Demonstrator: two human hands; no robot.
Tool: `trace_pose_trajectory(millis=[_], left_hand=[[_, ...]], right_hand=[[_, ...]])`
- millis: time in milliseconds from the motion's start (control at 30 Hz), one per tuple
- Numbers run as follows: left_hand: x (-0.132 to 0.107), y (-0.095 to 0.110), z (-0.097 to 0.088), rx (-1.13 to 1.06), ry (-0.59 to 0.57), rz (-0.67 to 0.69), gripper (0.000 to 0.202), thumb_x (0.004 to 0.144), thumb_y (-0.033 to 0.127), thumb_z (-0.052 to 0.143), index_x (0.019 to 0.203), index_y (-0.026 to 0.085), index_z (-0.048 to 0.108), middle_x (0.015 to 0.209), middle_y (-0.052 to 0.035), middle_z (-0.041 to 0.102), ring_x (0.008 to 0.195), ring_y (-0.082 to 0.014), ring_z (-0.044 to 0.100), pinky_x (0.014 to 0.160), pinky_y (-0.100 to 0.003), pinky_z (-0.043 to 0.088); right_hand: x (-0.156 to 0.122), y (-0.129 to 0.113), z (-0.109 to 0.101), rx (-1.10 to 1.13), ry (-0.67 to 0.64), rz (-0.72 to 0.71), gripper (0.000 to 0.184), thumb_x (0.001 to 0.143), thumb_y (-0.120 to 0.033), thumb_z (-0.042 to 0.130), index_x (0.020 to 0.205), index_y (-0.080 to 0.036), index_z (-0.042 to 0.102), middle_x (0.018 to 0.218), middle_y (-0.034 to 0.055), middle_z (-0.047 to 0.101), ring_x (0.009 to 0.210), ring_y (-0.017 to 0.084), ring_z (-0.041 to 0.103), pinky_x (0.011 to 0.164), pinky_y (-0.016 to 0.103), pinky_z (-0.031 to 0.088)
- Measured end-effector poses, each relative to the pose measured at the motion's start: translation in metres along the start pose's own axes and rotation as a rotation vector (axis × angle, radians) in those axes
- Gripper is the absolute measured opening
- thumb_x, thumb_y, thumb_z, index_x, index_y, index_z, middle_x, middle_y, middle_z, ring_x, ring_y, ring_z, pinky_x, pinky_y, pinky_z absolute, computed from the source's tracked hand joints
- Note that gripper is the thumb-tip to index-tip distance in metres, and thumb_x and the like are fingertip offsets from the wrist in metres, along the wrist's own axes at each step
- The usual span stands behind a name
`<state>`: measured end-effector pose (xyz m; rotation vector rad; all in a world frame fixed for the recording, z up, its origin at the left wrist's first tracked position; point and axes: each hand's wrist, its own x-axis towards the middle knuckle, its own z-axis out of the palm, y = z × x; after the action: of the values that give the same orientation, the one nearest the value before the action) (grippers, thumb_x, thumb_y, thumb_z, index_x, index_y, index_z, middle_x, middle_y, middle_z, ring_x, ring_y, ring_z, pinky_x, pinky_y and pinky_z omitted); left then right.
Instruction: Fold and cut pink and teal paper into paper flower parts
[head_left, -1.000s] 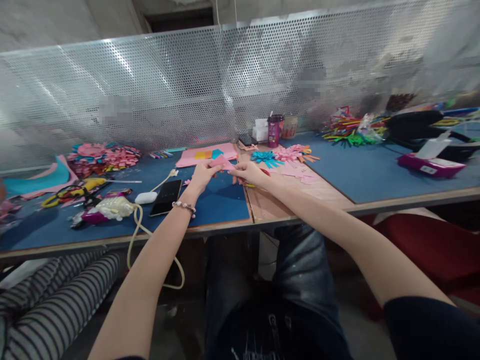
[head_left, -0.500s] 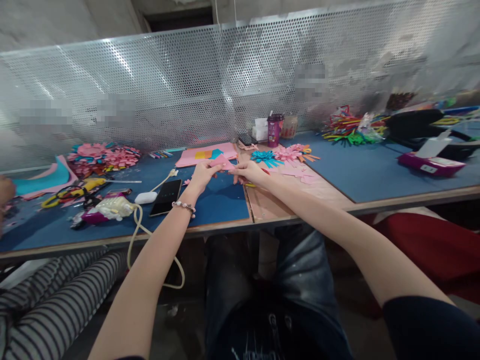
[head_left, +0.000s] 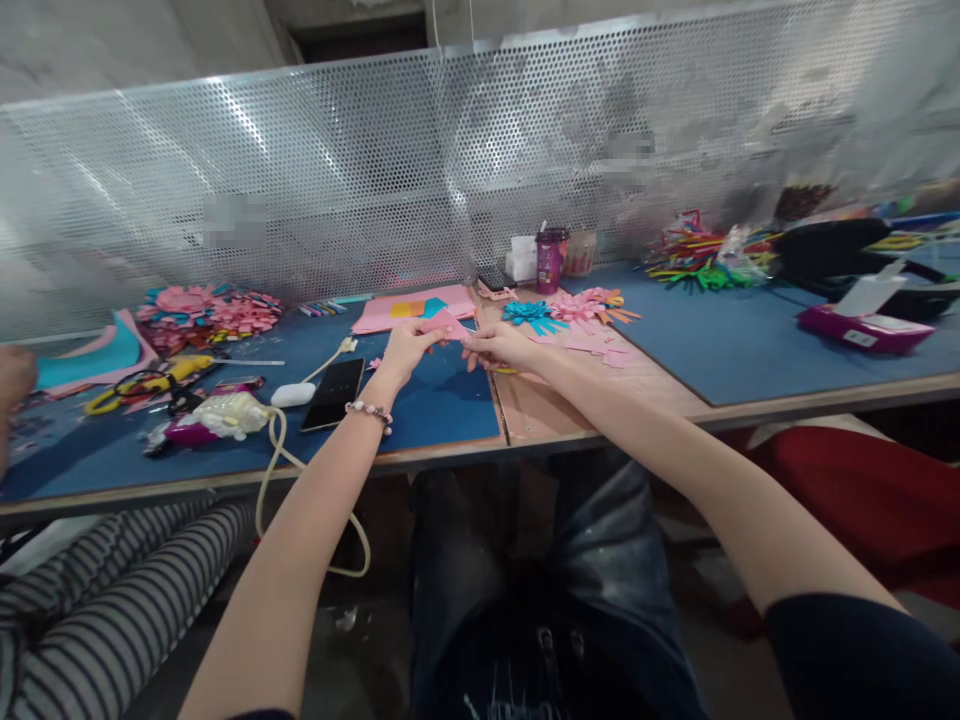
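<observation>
A small pink paper piece (head_left: 445, 323) is held just above the blue mat (head_left: 442, 405) between both my hands. My left hand (head_left: 403, 350), with a bead bracelet on its wrist, pinches the paper's left edge. My right hand (head_left: 499, 346) pinches its right edge, fingers closed. Behind the paper lie pink sheets (head_left: 405, 309) with an orange and a teal scrap. A blue paper flower (head_left: 529, 314) and a pink paper flower (head_left: 577, 306) lie just right of my right hand.
A black phone (head_left: 334, 393), a white case (head_left: 292, 394), a cable (head_left: 274, 450) and yellow scissors (head_left: 142, 380) lie to the left. A purple cup (head_left: 550, 260) stands by the perforated metal screen (head_left: 375, 170). Another person's hand (head_left: 13, 375) and striped legs (head_left: 112, 600) are at the far left.
My hands hold the pink paper in almost the same place. The other person's hand at the far left edge has come further into view.
</observation>
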<state>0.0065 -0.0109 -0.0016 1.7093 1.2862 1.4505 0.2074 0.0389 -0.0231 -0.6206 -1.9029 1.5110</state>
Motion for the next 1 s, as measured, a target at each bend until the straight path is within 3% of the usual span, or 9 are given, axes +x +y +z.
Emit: trace_pose_trajectory(millis=[233, 333, 533, 833, 1000], left_hand=[[0.004, -0.006, -0.003, -0.03, 0.017, -0.008, 0.03, 0.07, 0.04, 0.077, 0.082, 0.012, 0.075, 0.071, -0.0069, 0.071, 0.054, -0.0101, 0.052, 0.049, -0.021, 0.036], [0.005, -0.008, -0.003, -0.022, -0.007, -0.002, 0.03, 0.069, 0.041, 0.077, 0.08, 0.013, 0.075, 0.07, -0.0063, 0.07, 0.054, -0.0105, 0.052, 0.051, -0.023, 0.037], [0.003, -0.005, 0.0, 0.03, -0.05, 0.049, 0.029, 0.068, 0.042, 0.077, 0.071, 0.014, 0.072, 0.066, -0.0052, 0.068, 0.054, -0.0116, 0.051, 0.052, -0.024, 0.035], [0.001, -0.01, 0.003, 0.051, -0.208, 0.027, 0.031, 0.066, 0.044, 0.08, 0.07, 0.015, 0.073, 0.063, -0.0033, 0.066, 0.057, -0.0125, 0.052, 0.056, -0.026, 0.038], [-0.001, -0.007, 0.006, -0.051, -0.228, 0.011, 0.031, 0.066, 0.043, 0.08, 0.073, 0.014, 0.071, 0.069, -0.0035, 0.067, 0.057, -0.0113, 0.053, 0.057, -0.025, 0.04]], right_hand=[[-0.004, 0.0, -0.01, -0.106, -0.089, 0.051, 0.031, 0.079, -0.04, 0.078, 0.091, -0.012, 0.071, 0.075, 0.0062, 0.074, 0.041, 0.004, 0.045, 0.03, 0.014, 0.028], [-0.006, -0.002, -0.011, -0.117, -0.067, 0.053, 0.034, 0.083, -0.045, 0.073, 0.094, -0.013, 0.071, 0.076, 0.0058, 0.073, 0.04, 0.004, 0.045, 0.029, 0.015, 0.027], [-0.008, -0.003, -0.011, -0.172, -0.041, 0.006, 0.038, 0.086, -0.05, 0.069, 0.084, -0.011, 0.07, 0.071, 0.0054, 0.071, 0.038, 0.003, 0.045, 0.028, 0.015, 0.026], [-0.015, -0.018, -0.012, -0.215, -0.149, 0.138, 0.032, 0.079, -0.043, 0.077, 0.082, -0.012, 0.071, 0.06, 0.0012, 0.065, 0.036, 0.003, 0.043, 0.028, 0.016, 0.023], [-0.011, -0.014, -0.007, -0.182, -0.14, 0.047, 0.028, 0.078, -0.036, 0.077, 0.077, -0.008, 0.07, 0.055, 0.0014, 0.063, 0.036, 0.003, 0.041, 0.032, 0.015, 0.026]])
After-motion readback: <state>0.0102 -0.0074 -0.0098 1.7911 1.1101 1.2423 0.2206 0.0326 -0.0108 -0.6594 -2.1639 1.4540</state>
